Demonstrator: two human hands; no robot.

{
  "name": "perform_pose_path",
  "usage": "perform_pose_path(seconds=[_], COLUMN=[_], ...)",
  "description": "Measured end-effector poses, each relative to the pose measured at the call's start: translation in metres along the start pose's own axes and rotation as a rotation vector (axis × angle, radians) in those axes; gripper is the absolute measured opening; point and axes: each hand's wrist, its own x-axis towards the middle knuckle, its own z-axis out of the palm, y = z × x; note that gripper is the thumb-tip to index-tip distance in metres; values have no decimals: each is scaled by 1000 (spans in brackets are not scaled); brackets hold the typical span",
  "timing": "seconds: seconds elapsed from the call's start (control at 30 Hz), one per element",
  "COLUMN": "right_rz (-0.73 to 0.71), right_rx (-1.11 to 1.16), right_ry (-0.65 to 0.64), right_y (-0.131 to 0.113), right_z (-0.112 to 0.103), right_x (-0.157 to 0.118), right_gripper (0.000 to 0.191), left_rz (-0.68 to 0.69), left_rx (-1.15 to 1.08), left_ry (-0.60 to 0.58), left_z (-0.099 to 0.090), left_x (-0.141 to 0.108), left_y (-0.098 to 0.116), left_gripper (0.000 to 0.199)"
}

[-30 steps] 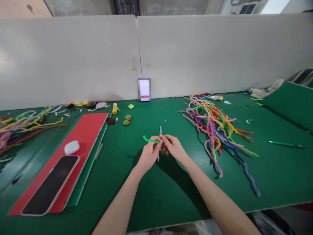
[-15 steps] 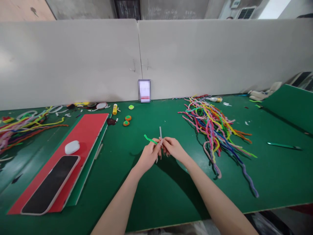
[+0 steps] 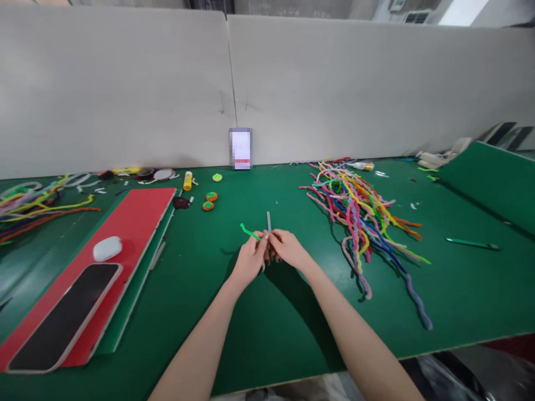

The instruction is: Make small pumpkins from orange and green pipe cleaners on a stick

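My left hand (image 3: 249, 257) is closed, pinching a short bright green pipe cleaner (image 3: 249, 231) whose free end sticks out to the upper left. Touching it at the fingertips, my right hand (image 3: 288, 248) is closed too. From between the two hands a thin grey stick (image 3: 268, 220) points away from me; the fingers of my right hand appear to grip its near part. Fingers hide where the pipe cleaner and the stick meet. Beyond the hands, to the left, lie two small orange-and-green coiled pieces (image 3: 212, 196) and a yellow-green one (image 3: 217, 177).
A pile of coloured pipe cleaners (image 3: 355, 214) spreads at the right, with a green pen-like tool (image 3: 472, 243) beyond it. At the left, a phone (image 3: 64, 320) and a white earbud case (image 3: 107, 248) rest on red board (image 3: 142, 211). A glue stick (image 3: 188, 180) stands near the divider (image 3: 125, 89).
The whole view has shifted slightly, so things appear a little further left and higher. Both hands keep the same hold, with only slight finger movement at most.
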Motion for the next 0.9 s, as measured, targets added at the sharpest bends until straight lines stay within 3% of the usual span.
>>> perform_pose_path(seconds=[0.1,0.23,0.37,0.5,0.67,0.9], right_rz=[66,12,-19,31,45,25], right_rx=[52,63,72,219,370,367], right_ry=[-38,-11,84,129,104,68], right_y=[3,5,3,0,-4,-10], right_z=[3,5,6,11,16,15], right_x=[4,1,-3,-2,-3,-7], right_gripper=[33,34,37,36,35,38], left_rz=[-46,-42,22,45,69,50], left_rx=[-68,-51,-13,-17,-4,-204], left_ry=[-23,-29,33,153,309,357], left_z=[-2,-4,0,0,-4,-4], left_x=[3,0,-5,-6,-6,-9], left_y=[-2,-2,1,4,11,22], left_gripper=[30,29,24,21,25,23])
